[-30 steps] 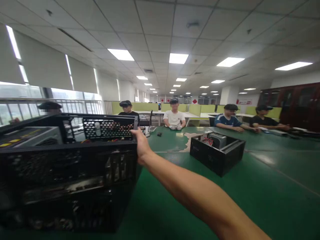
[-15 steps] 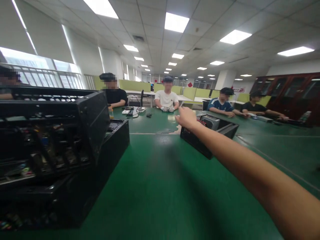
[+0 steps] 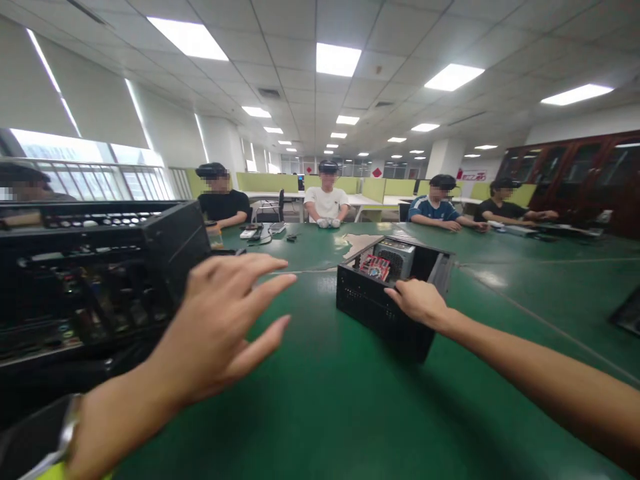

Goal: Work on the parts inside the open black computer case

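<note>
A black computer case (image 3: 370, 303) with an open top stands on the green table. Inside it show a grey power supply (image 3: 400, 257) and a red-and-white printed part (image 3: 375, 268). My right hand (image 3: 417, 300) grips the near edge of this case, thumb outside and fingers over the rim. My left hand (image 3: 235, 320) hangs in the air left of the case, fingers spread, holding nothing. A watch (image 3: 67, 427) is on the left wrist.
More black computer cases (image 3: 175, 243) are stacked at the left, partly behind my left arm. Co-workers sit around the far side of the green table (image 3: 310, 413). Small devices and cables (image 3: 260, 231) lie near the far edge. A dark object (image 3: 627, 312) sits at the right edge.
My right hand has shifted from the case's far left side to its near edge, and the case has come nearer and turned. My left hand has entered from the lower left.
</note>
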The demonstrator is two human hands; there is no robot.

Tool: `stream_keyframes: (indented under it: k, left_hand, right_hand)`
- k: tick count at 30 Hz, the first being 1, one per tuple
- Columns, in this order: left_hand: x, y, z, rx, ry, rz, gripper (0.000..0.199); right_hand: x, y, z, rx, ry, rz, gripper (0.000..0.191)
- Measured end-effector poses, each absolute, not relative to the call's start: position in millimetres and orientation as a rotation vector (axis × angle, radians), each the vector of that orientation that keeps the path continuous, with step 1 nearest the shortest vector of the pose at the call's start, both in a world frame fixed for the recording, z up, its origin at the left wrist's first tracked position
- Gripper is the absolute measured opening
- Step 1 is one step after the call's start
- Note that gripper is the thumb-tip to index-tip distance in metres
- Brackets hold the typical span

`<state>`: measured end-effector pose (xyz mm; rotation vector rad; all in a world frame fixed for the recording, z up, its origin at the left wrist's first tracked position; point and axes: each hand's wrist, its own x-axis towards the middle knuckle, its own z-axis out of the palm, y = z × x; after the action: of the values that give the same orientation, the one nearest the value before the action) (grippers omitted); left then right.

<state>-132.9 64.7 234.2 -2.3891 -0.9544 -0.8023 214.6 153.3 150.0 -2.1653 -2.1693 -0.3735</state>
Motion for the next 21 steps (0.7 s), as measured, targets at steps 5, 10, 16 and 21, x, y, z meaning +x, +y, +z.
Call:
stream_keyframes:
  k: [5,10,16,21]
  left_hand:
    - [-103.9,50.8,193.9,-2.677,-0.795,-0.326,0.074]
    - [-101.0,-20.0,179.1,-2.824,-0.41,-0.173,0.067]
    - [-56.8,-62.5,171.9,-2.94,-0.038,-0.455,0.035]
    - [-42.9,-62.7,175.9,-2.92,-0.017,-0.239,0.026]
  right_hand:
    - [230.9,13.2,141.5,-1.751,-2.455,-0.498,0.046]
    - [269.9,-68.2,134.2,-1.048,-2.626,-0.601,0.024]
    - [265.1,-111.6,111.3,-1.224,-1.982,-0.551,0.024]
    - [239.7,-123.1,96.6,-1.523,-1.681,-0.242,0.034]
